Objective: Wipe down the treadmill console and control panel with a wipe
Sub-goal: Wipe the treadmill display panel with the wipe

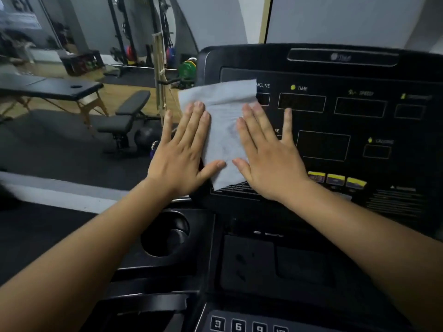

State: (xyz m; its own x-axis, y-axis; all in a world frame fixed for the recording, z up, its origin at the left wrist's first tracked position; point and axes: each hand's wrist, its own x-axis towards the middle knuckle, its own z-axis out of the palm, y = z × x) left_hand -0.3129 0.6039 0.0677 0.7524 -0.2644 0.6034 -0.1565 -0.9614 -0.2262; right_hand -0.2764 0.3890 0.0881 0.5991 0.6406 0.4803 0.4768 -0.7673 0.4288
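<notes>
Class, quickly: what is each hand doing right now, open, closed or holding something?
Left hand: open, flat fingers pressing the wipe against the console.
Right hand: open, flat, pressing the wipe's right side.

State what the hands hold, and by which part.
Nothing is gripped: the left hand and right hand press the wipe flat against the console at its side edges.

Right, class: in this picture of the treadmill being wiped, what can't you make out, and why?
Head view, console: the part under the wipe, left hand and right hand is covered.
Head view: the warning text is blurred, too small to read.
Head view: the number buttons are cut off by the bottom edge.
</notes>
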